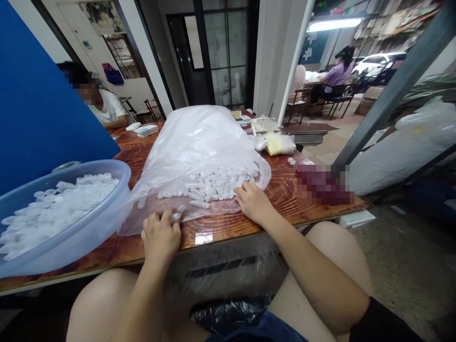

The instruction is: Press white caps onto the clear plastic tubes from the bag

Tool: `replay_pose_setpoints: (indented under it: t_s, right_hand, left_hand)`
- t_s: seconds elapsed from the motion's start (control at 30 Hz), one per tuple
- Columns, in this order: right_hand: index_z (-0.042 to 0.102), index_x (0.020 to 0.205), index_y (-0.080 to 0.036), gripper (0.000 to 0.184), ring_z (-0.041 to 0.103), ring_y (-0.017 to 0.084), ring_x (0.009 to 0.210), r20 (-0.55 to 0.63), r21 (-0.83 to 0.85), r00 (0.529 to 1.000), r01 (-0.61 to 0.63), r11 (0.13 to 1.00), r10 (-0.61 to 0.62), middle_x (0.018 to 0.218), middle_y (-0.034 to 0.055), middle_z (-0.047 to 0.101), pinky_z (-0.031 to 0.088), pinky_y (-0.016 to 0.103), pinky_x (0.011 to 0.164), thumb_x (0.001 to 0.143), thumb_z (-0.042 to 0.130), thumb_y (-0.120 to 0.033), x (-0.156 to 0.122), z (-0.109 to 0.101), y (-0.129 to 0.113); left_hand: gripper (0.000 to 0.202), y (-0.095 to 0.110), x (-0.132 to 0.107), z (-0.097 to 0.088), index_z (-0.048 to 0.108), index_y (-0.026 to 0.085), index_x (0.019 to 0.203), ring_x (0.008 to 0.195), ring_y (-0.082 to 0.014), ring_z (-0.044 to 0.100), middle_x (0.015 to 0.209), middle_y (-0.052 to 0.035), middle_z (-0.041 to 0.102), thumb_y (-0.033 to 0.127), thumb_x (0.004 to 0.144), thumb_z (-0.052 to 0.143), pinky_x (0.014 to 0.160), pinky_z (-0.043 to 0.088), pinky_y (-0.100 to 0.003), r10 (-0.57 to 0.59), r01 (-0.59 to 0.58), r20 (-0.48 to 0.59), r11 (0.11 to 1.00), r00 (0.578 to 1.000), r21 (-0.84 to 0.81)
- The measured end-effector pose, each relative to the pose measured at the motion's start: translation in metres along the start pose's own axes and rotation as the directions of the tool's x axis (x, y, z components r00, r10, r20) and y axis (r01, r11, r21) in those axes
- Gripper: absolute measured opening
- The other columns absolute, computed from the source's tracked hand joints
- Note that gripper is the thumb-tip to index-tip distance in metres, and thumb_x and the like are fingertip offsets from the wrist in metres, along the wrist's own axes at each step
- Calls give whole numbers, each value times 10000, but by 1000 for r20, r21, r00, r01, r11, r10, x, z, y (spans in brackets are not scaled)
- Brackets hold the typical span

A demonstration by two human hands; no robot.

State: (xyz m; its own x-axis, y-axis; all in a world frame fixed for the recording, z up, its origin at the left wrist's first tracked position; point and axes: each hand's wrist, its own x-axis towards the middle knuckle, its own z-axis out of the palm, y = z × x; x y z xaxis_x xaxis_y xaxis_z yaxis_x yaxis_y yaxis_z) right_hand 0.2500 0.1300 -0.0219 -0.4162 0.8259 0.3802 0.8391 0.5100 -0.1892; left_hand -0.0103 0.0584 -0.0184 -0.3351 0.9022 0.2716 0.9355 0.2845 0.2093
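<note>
A big clear plastic bag (199,142) lies open on the wooden table (285,190), with several small clear plastic tubes (210,185) spilled at its mouth. My left hand (161,236) rests at the table's near edge, its fingers closed on a small clear tube (177,214). My right hand (253,202) lies on the bag's edge beside the pile, fingers curled among the tubes; what they grip is hidden. At the left, a pale blue plastic bowl (107,223) holds many of the same white pieces.
A person in a white shirt (105,107) sits at the table's far left behind a blue panel (39,109). Small boxes (146,129) and plastic packets (278,142) lie at the far end. Another person (337,73) sits farther off. A grey post (384,95) slants at the right.
</note>
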Motion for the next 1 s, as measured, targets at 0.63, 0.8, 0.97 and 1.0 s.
replay_pose_setpoints:
  t_s: [0.63,0.8,0.97,1.0]
  right_hand:
    - [557,1106,-147,225,634,177,836,-234,484,970,57,873,66,926,77,621,556,315,745,897,549,-229,-1,3,-12]
    - [626,892,-176,172,625,147,765,-158,824,984,83,560,88,846,34,635,538,288,710,790,709,-286,-7,-11,-25]
    - [688,943,-197,130,603,152,813,-245,799,967,240,551,-66,878,45,632,507,303,733,817,694,-232,-11,-21,-32]
    - [692,950,-199,134,598,150,802,-251,797,965,251,549,-77,876,45,629,504,302,725,819,694,-227,-11,-23,-34]
  left_hand:
    - [348,16,-4,0,626,161,1044,831,-237,638,876,-74,690,444,883,504,763,448,-333,166,-131,-11,736,986,-664]
    - [410,29,-1,0,656,129,926,536,-102,413,590,34,474,518,797,631,533,312,-235,355,100,206,296,912,-950]
    - [397,31,-3,1,684,122,924,534,-83,357,575,35,448,482,760,699,516,250,-231,471,217,292,208,833,-954]
    - [383,32,-3,1,685,128,926,532,-83,362,573,34,451,474,763,702,514,248,-231,480,231,302,202,824,-952]
